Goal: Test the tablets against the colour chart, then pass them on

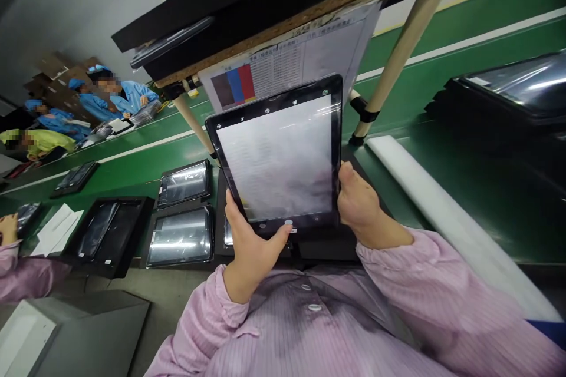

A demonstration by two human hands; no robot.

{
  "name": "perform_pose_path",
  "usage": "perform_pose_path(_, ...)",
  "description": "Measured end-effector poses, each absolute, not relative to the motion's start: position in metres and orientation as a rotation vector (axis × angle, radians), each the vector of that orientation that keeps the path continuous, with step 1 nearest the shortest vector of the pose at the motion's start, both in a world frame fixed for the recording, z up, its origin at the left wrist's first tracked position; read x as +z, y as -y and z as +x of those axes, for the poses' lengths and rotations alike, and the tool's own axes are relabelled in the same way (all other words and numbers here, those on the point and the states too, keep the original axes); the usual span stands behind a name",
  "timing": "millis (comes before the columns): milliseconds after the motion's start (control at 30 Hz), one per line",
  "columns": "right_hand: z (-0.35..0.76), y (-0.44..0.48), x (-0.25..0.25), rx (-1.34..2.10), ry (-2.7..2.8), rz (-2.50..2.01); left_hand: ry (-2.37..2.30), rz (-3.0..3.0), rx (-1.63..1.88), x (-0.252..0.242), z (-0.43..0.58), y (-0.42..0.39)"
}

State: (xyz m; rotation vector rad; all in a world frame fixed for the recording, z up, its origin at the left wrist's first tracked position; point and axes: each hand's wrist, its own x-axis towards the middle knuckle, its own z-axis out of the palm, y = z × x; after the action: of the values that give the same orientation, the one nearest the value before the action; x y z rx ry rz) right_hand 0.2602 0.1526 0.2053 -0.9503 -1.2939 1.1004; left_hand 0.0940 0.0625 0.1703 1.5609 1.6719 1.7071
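A black-framed tablet [278, 159] is held up in front of me, its screen lit and showing a blurry whitish camera picture. My left hand [252, 244] grips its lower left corner, with the thumb on the front by the round shutter button. At the right edge, my right hand [360, 203] is closed around the tablet's side, its fingers hidden behind. Beyond the tablet hangs a printed sheet [283, 65] with grey, blue and red blocks, partly covered by the tablet's top edge.
Wrapped tablets [181, 235] lie in black trays to the left, beside a larger black tray [110, 230] and white papers [57, 230]. A shelf on pale posts [400, 59] rises ahead. Stacked trays [499, 100] and a white foam strip [442, 206] are right. Co-workers [128, 97] sit far left.
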Motion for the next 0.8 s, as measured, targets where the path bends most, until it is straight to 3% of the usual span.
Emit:
perform_pose_path(600, 0.259, -0.153, 0.203, 1.142, 1.322, -0.868, -1.746, 1.591, 1.64, 0.159, 0.096, -0.062)
perform_pose_path(800, 0.258, -0.141, 0.205, 1.149, 1.347, -0.836, -1.287, 1.377, 1.957, 0.151, 0.077, -0.068)
